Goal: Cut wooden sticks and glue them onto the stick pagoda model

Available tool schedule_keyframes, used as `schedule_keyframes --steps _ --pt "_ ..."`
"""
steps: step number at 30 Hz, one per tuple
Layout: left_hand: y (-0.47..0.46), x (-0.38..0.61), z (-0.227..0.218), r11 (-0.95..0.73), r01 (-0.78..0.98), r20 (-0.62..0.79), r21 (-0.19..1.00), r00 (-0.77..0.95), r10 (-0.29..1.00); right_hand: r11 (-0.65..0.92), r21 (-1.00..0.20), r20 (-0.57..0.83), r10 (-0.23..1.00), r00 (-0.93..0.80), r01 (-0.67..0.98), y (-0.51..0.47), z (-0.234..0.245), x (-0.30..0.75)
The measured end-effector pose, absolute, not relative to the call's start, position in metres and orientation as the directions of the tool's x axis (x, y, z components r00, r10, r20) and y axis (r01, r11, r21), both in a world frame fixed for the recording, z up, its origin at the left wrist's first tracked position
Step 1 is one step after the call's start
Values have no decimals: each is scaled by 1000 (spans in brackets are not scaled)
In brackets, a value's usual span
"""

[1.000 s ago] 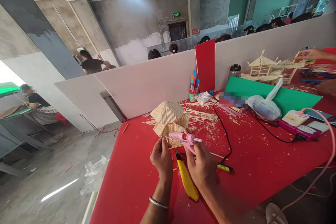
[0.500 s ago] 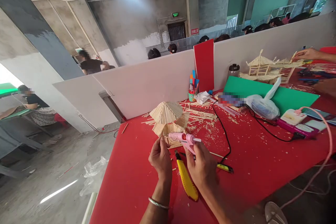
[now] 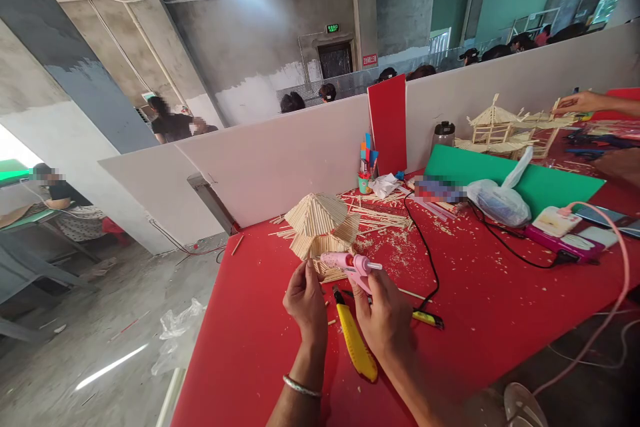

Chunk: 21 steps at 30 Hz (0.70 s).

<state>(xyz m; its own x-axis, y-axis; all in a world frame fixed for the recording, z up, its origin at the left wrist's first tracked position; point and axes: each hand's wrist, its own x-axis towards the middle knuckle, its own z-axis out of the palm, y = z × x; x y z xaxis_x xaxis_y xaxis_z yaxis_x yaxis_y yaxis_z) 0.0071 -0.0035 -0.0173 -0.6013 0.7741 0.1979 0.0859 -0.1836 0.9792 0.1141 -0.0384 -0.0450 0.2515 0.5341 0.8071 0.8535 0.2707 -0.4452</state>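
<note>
The right grip [image 3: 383,303] is holding a pink plastic glue gun [image 3: 336,259]; the left grip [image 3: 306,297] is pinching, on what I cannot tell. A pale wooden-stick house model [image 3: 317,217] is standing at eleven o'clock from them; a lit green sign [image 3: 333,28] is showing too-small characters.

1. This place is a craft workshop, in a rough building: the concrete wall [image 3: 260,30] is only partly painted.
2. On the red worktop [image 3: 480,347] there are many thin sticks [image 3: 387,219] and a yellow cutter [image 3: 356,341]; above it, a pink glue gun [image 3: 336,260].
3. Heads of people [image 3: 327,92] appear behind a white partition [image 3: 280,170].
</note>
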Motion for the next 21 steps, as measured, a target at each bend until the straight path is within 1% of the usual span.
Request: schedule_keyframes --steps 3,12,21 --pt "-3 7 -17 -174 87 191 981 -597 779 274 -450 807 533 256 850 -38 -45 114" --pt "-2 7 -17 -204 8 169 979 -592 788 282 -459 800 544 254 842 -38 -49 113" --pt "-3 8 -15 -186 53 181 981 -599 780 292 -472 794 551 257 831 -39 -50 113"
